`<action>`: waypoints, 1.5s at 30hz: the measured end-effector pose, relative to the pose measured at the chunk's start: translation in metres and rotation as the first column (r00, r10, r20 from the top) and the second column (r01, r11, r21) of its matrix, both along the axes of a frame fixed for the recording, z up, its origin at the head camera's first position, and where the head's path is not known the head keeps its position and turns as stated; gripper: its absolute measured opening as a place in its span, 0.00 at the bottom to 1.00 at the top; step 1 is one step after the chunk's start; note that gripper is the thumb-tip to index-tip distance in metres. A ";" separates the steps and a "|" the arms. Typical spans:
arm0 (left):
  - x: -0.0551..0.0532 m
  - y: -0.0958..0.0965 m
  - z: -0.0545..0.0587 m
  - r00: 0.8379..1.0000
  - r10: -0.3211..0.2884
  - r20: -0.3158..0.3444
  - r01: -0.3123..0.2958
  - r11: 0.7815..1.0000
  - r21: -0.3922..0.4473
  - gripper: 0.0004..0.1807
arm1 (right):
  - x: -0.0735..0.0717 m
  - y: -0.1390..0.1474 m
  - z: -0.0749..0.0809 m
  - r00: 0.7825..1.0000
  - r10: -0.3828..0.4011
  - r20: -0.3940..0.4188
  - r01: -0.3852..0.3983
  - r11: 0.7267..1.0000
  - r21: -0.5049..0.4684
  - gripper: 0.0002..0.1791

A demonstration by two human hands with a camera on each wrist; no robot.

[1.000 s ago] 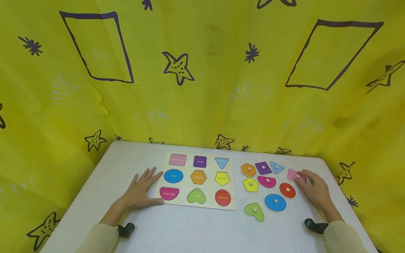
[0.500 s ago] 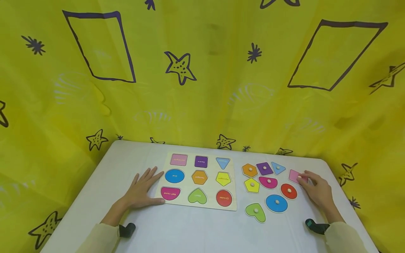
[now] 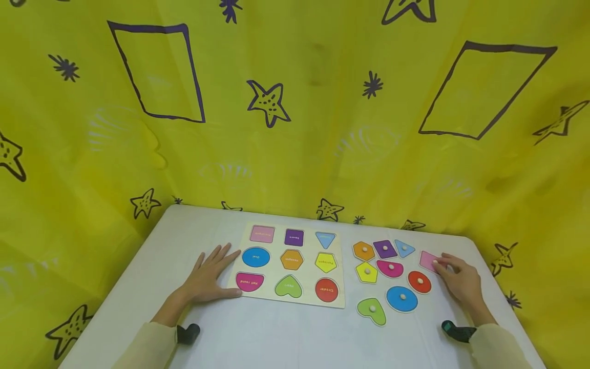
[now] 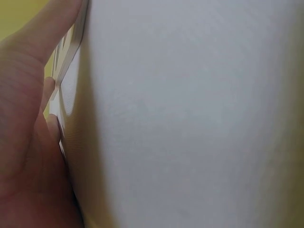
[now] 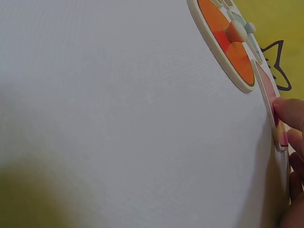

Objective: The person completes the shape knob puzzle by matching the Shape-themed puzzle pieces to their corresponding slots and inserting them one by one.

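Observation:
A cream shape puzzle board [image 3: 310,266] with coloured, labelled shapes lies on the white table. My left hand [image 3: 203,279] rests spread at its left side, thumb and index fingertip right at the edge; in the left wrist view the thumb [image 4: 52,23] meets the board's edge. On the right, my right hand [image 3: 462,279] pinches the small knob of a pink rectangle puzzle piece [image 3: 428,259] between thumb and index finger. In the right wrist view this rectangle [image 5: 267,85] lies at table level, its knob hidden by the fingers. A red circle piece [image 3: 419,282] sits just left of the hand.
Between board and right hand lie several knobbed pieces: orange hexagon [image 3: 363,250], purple square [image 3: 385,249], blue triangle [image 3: 404,248], yellow pentagon [image 3: 366,273], magenta half round [image 3: 390,269], blue oval [image 3: 402,299] and green heart [image 3: 371,311]. A yellow curtain [image 3: 295,154] hangs behind the table.
The head view has shifted slightly. My right hand keeps its grip at the pink rectangle, which has barely moved; the left hand stays at the board's edge.

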State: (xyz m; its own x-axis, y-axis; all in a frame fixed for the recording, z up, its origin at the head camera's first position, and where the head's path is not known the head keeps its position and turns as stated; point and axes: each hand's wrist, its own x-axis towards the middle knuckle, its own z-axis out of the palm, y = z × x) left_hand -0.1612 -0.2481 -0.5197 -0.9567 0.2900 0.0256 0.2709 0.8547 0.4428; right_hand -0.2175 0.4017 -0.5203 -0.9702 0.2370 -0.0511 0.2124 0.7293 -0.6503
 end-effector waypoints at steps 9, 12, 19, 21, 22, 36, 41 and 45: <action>-0.002 0.000 -0.003 1.000 0.011 0.009 -0.011 1.000 -0.027 0.57 | -0.006 -0.001 0.009 1.000 0.028 -0.008 -0.028 1.000 0.014 0.31; -0.003 0.001 -0.002 1.000 0.014 0.002 -0.014 1.000 -0.028 0.57 | -0.008 -0.006 0.017 0.999 0.039 -0.028 -0.039 0.999 0.012 0.30; -0.003 0.001 -0.001 1.000 0.008 0.010 -0.008 0.999 -0.031 0.57 | -0.012 -0.023 0.030 0.987 0.098 -0.126 -0.093 0.995 0.040 0.28; -0.003 0.002 -0.001 1.000 0.005 0.002 -0.005 1.000 -0.025 0.57 | -0.013 -0.030 0.034 0.982 0.112 -0.152 -0.108 0.993 0.040 0.27; -0.003 0.001 0.000 1.000 0.005 -0.002 -0.005 1.000 -0.018 0.57 | -0.014 -0.033 0.036 0.979 0.119 -0.164 -0.114 0.993 0.038 0.27; -0.002 0.001 -0.004 1.000 0.001 -0.027 -0.001 1.000 0.007 0.57 | -0.025 -0.089 0.053 0.949 0.196 -0.247 -0.203 0.979 -0.004 0.22; 0.000 0.002 -0.003 1.000 0.011 -0.018 -0.010 1.000 0.009 0.58 | -0.034 -0.113 0.055 0.935 0.244 -0.257 -0.259 0.966 -0.026 0.21; 0.000 0.001 -0.007 0.999 0.003 -0.040 -0.003 1.000 -0.001 0.58 | -0.040 -0.132 0.054 0.928 0.266 -0.260 -0.290 0.956 -0.055 0.19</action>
State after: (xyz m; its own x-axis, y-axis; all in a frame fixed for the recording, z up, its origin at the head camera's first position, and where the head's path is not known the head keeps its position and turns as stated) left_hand -0.1612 -0.2475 -0.5271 -0.9558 0.2870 0.0637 0.2857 0.8560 0.4308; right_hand -0.2580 0.2700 -0.4659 -0.9809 -0.0384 0.1904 -0.1665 0.6714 -0.7222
